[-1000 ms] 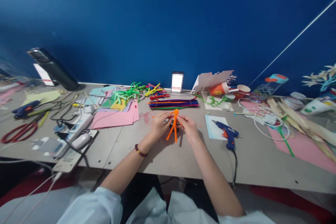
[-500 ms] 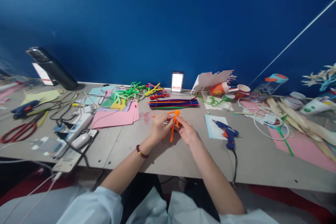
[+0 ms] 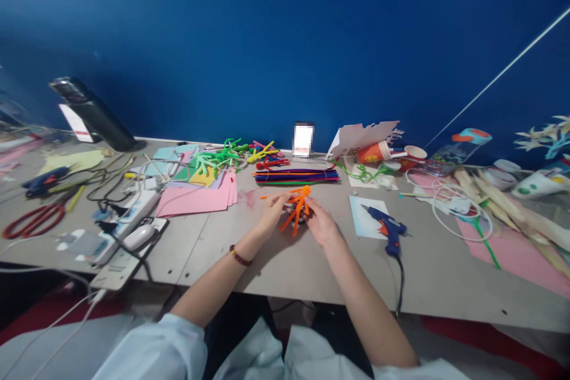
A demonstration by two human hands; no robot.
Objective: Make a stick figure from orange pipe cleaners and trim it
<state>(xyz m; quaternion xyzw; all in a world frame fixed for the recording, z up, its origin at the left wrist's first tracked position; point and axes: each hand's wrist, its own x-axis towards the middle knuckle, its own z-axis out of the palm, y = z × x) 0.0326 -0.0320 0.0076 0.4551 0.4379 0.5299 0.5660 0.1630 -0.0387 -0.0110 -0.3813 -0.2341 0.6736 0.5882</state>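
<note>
- Head view, change: a second ago the orange figure (image 3: 297,209) stood nearly upright between the hands, head toward the far edge of the counter (image 3: 276,261) and legs hanging toward the near edge. Now it is tipped over, its twisted head end lying up and to the right and its legs fanned out down and to the left. The turn suggests the figure is being worked at its middle rather than set down.
- Head view, hands: the left hand (image 3: 272,211) pinches the figure from the left, fingers closed on it; the right hand (image 3: 321,224) closes on it from the right, thumb and fingers narrow about the body. Both hold the same piece, just above the counter, and whether it touches the surface cannot be told.
- Head view, axis: the figure's long axis runs on a slant, from the near-left legs to the far-right head, roughly halfway between upright and level. A short orange arm sticks out toward the left hand.
- Head view, place: the figure sits at mid-counter, nearer the far edge than the near one, just in front of the bundle of pipe cleaners (image 3: 296,176). The glue gun (image 3: 386,230) lies near on the right, nozzle pointing left on a pale card (image 3: 363,214); pink paper (image 3: 196,199) lies to the left.
</note>
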